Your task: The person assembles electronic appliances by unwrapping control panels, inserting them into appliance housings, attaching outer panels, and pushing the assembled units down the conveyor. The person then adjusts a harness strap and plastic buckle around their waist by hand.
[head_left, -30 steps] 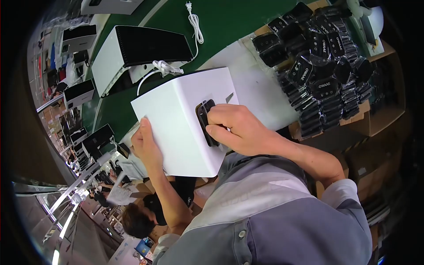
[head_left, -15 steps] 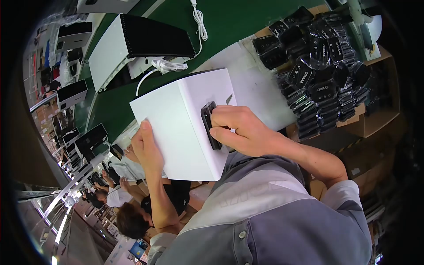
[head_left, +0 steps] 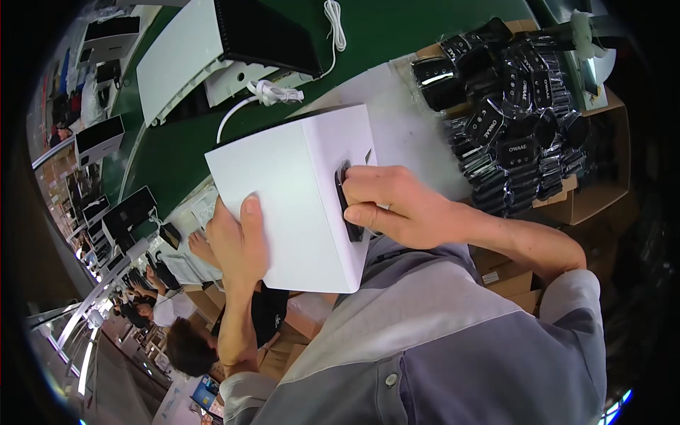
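Note:
A white box-shaped appliance (head_left: 290, 212) is held tilted in front of my body. My left hand (head_left: 242, 241) grips its left edge, thumb on the broad white face and the other fingers partly hidden. My right hand (head_left: 389, 202) has its fingers closed on a black oblong plastic part (head_left: 352, 223), which lies against the narrow right side of the appliance. The fingertips and part of the black piece hide each other. A white power cord (head_left: 227, 124) with a bundled end (head_left: 276, 93) runs up from behind the appliance.
Another white housing with a black panel (head_left: 269, 39) stands on the green bench (head_left: 389, 32). To the right is a pile of plastic-wrapped black parts (head_left: 517, 117) by a cardboard box (head_left: 609, 163). Similar units (head_left: 99, 139) and a person (head_left: 191, 343) are at left.
My view has shifted slightly. My left thumb and hand sit a little further right on the white face. The right hand stays on the black part against the appliance's side.

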`<state>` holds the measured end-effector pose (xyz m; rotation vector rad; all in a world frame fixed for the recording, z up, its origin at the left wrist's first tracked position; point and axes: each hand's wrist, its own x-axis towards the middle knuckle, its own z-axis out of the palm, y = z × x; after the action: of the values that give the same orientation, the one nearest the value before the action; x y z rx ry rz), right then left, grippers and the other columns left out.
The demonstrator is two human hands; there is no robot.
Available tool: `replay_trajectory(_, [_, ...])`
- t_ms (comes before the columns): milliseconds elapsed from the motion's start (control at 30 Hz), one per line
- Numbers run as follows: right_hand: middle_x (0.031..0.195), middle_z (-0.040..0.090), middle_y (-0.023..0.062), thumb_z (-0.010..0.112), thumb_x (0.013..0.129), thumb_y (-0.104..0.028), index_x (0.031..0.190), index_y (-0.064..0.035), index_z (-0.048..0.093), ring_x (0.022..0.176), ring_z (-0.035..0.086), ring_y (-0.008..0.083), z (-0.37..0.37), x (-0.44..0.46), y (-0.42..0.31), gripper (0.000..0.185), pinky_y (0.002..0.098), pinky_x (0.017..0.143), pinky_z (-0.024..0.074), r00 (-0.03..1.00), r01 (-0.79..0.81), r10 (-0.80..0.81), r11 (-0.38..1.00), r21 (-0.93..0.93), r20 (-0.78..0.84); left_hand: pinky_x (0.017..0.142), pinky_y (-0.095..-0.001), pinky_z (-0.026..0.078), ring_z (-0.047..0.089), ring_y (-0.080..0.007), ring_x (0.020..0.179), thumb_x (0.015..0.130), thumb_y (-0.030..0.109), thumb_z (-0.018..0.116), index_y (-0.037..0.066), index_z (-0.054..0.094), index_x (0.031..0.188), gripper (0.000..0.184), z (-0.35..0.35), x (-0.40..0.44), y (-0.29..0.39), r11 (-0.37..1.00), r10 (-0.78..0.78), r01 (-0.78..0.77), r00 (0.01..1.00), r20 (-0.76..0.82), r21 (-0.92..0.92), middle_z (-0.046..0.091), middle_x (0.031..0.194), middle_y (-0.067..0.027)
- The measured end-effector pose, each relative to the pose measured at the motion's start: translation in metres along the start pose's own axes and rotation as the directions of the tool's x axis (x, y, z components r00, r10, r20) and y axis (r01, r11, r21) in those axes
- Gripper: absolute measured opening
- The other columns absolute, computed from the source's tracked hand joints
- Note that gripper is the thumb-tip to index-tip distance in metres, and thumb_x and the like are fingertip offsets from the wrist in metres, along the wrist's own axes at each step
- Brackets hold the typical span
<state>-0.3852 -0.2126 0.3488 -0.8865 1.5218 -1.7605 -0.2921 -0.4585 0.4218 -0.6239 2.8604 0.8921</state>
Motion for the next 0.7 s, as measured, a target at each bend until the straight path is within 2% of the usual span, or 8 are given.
replay_trajectory(200, [0.08, 0.048, 0.0107, 0.063, 0.1, -0.019, 0.085, 0.0009, 0.052, 0.074, 0.047, 0.0263, -0.002, -0.005, -0.001, 0.027, 0.0384, 0.069, 0.0418, 0.993, -0.117, 0.115, 0.991, 0.07, 0.025, 0.076, -0.0374, 0.052, 0.067, -0.0228, 0.08, 0.102, 0.038, 0.054, -0.009, 0.062, 0.118, 0.05, 0.005, 0.0, 0.001, 0.998, 0.012, -0.014, 0.999, -0.043, -0.056, 0.072, 0.09, -0.0183])
replay_trajectory(267, [0.082, 0.05, 0.0104, 0.066, 0.098, -0.019, 0.085, 0.0006, 0.053, 0.075, 0.048, 0.0256, -0.001, -0.01, -0.008, 0.027, 0.0371, 0.07, 0.0427, 0.988, -0.154, 0.153, 0.985, 0.074, 0.01, 0.076, -0.0361, 0.051, 0.066, -0.0211, 0.081, 0.102, 0.039, 0.054, -0.008, 0.063, 0.118, 0.05, 0.007, 0.0, -0.008, 0.98, -0.039, 0.032, 0.999, -0.032, -0.197, 0.072, 0.091, -0.0173])
replay_trajectory(300, [0.083, 0.052, 0.01, 0.069, 0.097, -0.019, 0.085, 0.0003, 0.055, 0.077, 0.05, 0.025, 0.0, -0.013, -0.012, 0.026, 0.0358, 0.072, 0.0436, 0.98, -0.196, 0.197, 0.977, 0.086, -0.009, 0.076, -0.0361, 0.051, 0.066, -0.0211, 0.081, 0.102, 0.039, 0.054, -0.008, 0.063, 0.118, 0.05, 0.006, -0.001, -0.008, 0.98, -0.035, 0.027, 0.999, -0.039, -0.199, 0.072, 0.091, -0.0173])
replay_trajectory(433, [0.085, 0.055, 0.0087, 0.076, 0.09, -0.015, 0.084, -0.0004, 0.059, 0.08, 0.054, 0.0245, 0.017, -0.027, -0.004, 0.023, 0.0347, 0.074, 0.0444, 0.994, -0.083, 0.087, 0.995, 0.053, -0.07, 0.08, -0.0359, 0.051, 0.066, -0.0205, 0.087, 0.103, 0.041, 0.054, -0.007, 0.063, 0.118, 0.052, 0.007, 0.0, -0.003, 0.977, -0.067, 0.061, 0.998, -0.022, -0.203, 0.072, 0.096, -0.0165])
replay_trajectory(533, [0.086, 0.054, 0.0086, 0.076, 0.09, -0.015, 0.084, 0.0002, 0.059, 0.08, 0.055, 0.0249, 0.021, -0.021, 0.001, 0.024, 0.0357, 0.074, 0.0447, 0.992, -0.12, 0.122, 0.991, 0.06, -0.034, 0.081, -0.0359, 0.051, 0.066, -0.0204, 0.089, 0.103, 0.043, 0.054, -0.007, 0.063, 0.118, 0.053, 0.009, -0.005, -0.003, 0.981, -0.057, 0.044, 0.996, -0.066, -0.191, 0.072, 0.098, -0.0163])
replay_trajectory(600, [0.086, 0.054, 0.0073, 0.075, 0.092, -0.016, 0.083, 0.0, 0.06, 0.081, 0.056, 0.0215, 0.021, -0.025, 0.002, 0.024, 0.0344, 0.076, 0.0452, 0.993, -0.113, 0.116, 0.99, 0.082, -0.036, 0.081, -0.0358, 0.051, 0.066, -0.0205, 0.089, 0.103, 0.043, 0.054, -0.008, 0.063, 0.119, 0.054, 0.009, -0.006, -0.005, 0.98, -0.044, 0.027, 0.996, -0.083, -0.195, 0.073, 0.099, -0.0164])
replay_trajectory(667, [0.089, 0.057, 0.0044, 0.074, 0.093, -0.012, 0.083, -0.0016, 0.062, 0.084, 0.057, 0.0165, 0.011, -0.023, 0.005, 0.019, 0.0316, 0.078, 0.0459, 0.982, -0.187, 0.18, 0.952, 0.242, 0.049, 0.083, -0.0356, 0.051, 0.066, -0.0211, 0.089, 0.103, 0.043, 0.054, -0.008, 0.062, 0.122, 0.055, 0.01, -0.002, -0.007, 0.966, -0.031, 0.016, 0.998, -0.056, -0.257, 0.073, 0.1, -0.0162])
replay_trajectory(700, [0.089, 0.057, 0.0044, 0.074, 0.093, -0.012, 0.083, -0.0016, 0.062, 0.084, 0.057, 0.0165, 0.002, -0.022, 0.008, 0.019, 0.0316, 0.078, 0.0459, 0.985, -0.17, 0.165, 0.959, 0.227, 0.041, 0.083, -0.0356, 0.051, 0.066, -0.0211, 0.089, 0.103, 0.043, 0.054, -0.008, 0.062, 0.122, 0.055, 0.01, -0.001, -0.008, 0.966, -0.012, -0.006, 0.997, -0.07, -0.259, 0.073, 0.1, -0.0162])
